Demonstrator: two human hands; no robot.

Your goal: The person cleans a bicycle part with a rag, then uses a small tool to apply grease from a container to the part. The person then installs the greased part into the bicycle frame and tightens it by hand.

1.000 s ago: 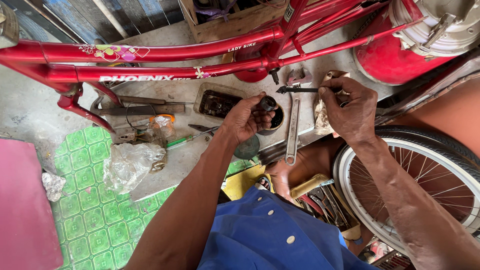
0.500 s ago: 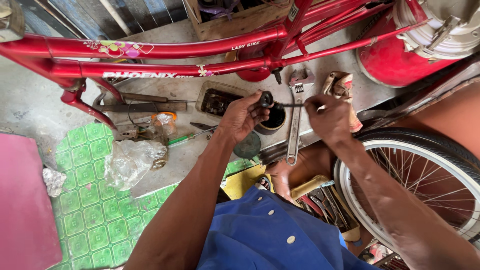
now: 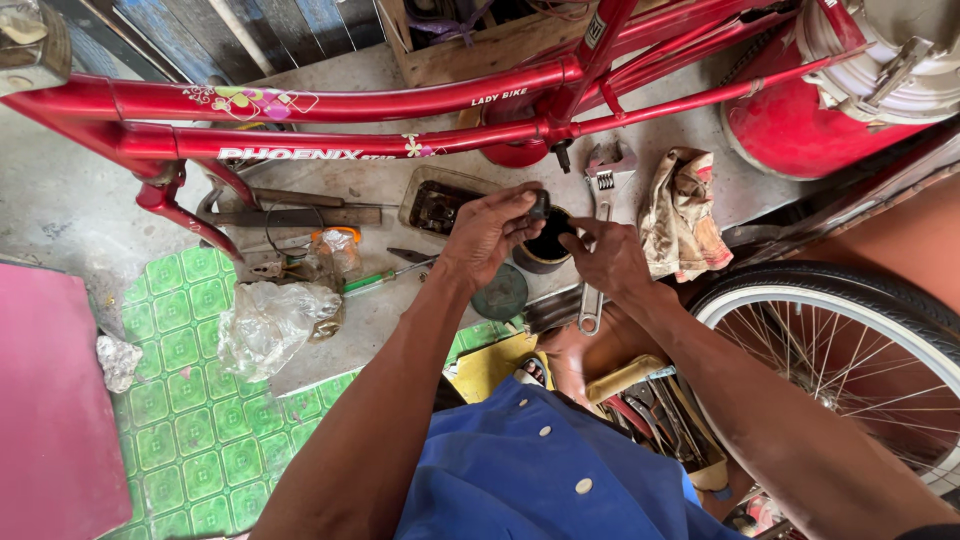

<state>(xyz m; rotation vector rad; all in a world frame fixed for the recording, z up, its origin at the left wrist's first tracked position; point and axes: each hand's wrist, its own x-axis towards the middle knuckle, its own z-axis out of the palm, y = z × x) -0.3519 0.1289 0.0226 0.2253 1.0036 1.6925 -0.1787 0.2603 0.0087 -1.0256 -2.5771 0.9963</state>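
While the left hand point(image 3: 488, 232) pinches a small dark metal part point(image 3: 539, 206) in its fingertips, above the round black grease tin point(image 3: 545, 245), the right hand point(image 3: 606, 258) sits just right, fingers loosely curled, seemingly empty.

The person wears a short-sleeved blue cotton shirt point(image 3: 545, 470) fastened with small round pale buttons point(image 3: 583, 486); 3 show. Both forearms are bare, and neither wrist carries anything.
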